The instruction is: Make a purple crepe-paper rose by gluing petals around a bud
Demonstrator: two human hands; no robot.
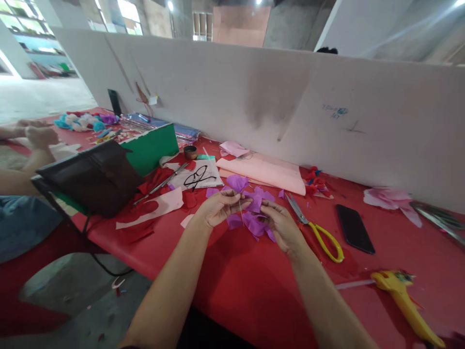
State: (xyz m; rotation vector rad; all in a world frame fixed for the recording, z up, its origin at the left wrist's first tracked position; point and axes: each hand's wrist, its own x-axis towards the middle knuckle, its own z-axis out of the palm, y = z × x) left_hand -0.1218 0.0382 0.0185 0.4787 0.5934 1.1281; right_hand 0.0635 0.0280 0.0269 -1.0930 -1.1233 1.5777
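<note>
Over the red table (240, 286), my left hand (221, 208) pinches a thin wire stem (240, 213) that hangs down below the fingers. My right hand (281, 220) has its fingers closed on a purple paper petal (255, 201) beside the stem. Whether the petal is fixed to the wire I cannot tell. More purple petals (254, 224) lie on the table under and around both hands. To the right of my right hand are yellow-handled scissors (325, 237), their blades pointing away toward the wall.
A black phone (354, 228) and a yellow glue gun (403, 300) lie right. Folded pink paper (265, 169), eyeglasses (199, 177) and red scraps (156, 179) are beyond my hands. A dark bag (94, 174) stands left, near another person's hands (38, 133). A white partition (203, 92) closes the back.
</note>
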